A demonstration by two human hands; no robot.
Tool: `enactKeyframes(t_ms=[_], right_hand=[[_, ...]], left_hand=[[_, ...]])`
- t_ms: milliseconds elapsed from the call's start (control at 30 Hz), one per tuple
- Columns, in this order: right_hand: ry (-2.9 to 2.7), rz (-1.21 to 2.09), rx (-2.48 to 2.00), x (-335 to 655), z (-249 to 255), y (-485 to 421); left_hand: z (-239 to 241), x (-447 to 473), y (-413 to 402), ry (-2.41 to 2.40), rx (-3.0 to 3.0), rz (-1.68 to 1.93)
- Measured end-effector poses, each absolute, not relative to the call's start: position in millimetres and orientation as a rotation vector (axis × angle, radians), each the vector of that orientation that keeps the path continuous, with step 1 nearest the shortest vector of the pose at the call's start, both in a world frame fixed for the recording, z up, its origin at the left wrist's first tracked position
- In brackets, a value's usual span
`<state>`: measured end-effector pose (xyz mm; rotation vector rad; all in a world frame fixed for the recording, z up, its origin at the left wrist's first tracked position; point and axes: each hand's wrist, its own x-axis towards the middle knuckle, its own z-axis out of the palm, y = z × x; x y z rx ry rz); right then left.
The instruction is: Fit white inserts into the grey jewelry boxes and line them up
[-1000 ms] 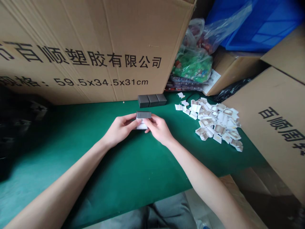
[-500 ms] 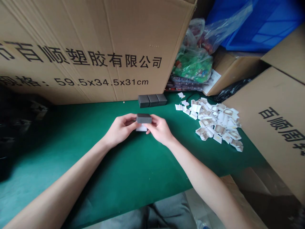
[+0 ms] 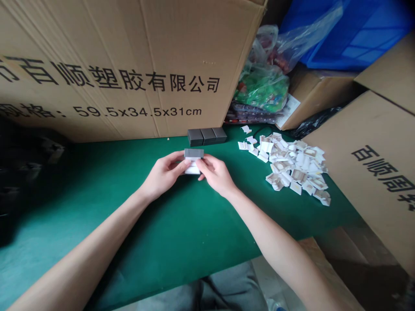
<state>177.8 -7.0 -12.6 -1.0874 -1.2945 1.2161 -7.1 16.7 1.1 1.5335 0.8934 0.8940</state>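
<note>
Between both hands, over the green table, is a small dark grey box [image 3: 193, 153] with its lid tipped up and a white insert [image 3: 192, 166] showing inside. My left hand [image 3: 167, 172] grips the box from the left, its thumb on the white insert. From the right, my right hand [image 3: 216, 172] holds it, with the thumb also against the insert; some fingertips are hidden behind the box. Just beyond the hands, a row of closed dark grey boxes [image 3: 207, 137] stands against the carton.
A heap of white folded inserts [image 3: 298, 164] lies on the green table [image 3: 181, 242] to the right. A big cardboard carton [image 3: 123, 43] walls off the back, another carton [image 3: 372, 164] the right. Filled plastic bags [image 3: 264, 86] and a blue bin [image 3: 350, 39] sit behind.
The grey box's lid has tilted further back, so more of the white insert shows. Both thumbs have moved onto the insert. The row of boxes and the heap have stayed put.
</note>
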Motion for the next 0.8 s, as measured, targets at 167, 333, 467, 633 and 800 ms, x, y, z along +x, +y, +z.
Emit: enactKeyframes(t_ms=[167,333,467,633,800], right_hand=[[-1.310,1.244,-1.086,179.9,-11.1,-7.6],[-1.326,1.258,-1.082,181.3,-10.0,-8.5],[-1.351,1.262,-1.090,182.1,-11.3,-8.3],[-1.365,1.281,-1.064,183.6,-14.0,-6.7],[-1.357,1.289,-1.064,183.9,-12.8,-7.0]], left_hand=[[5.7,-6.9,15.4,0.884,1.564,0.879],[7.4,-7.8,15.4,0.895,1.590,0.842],[4.3,-8.8,16.3,0.929,1.590,0.828],[3.4,-9.8,16.7,0.921,1.574,0.822],[3.4,-10.5,16.9,0.906,1.555,0.832]])
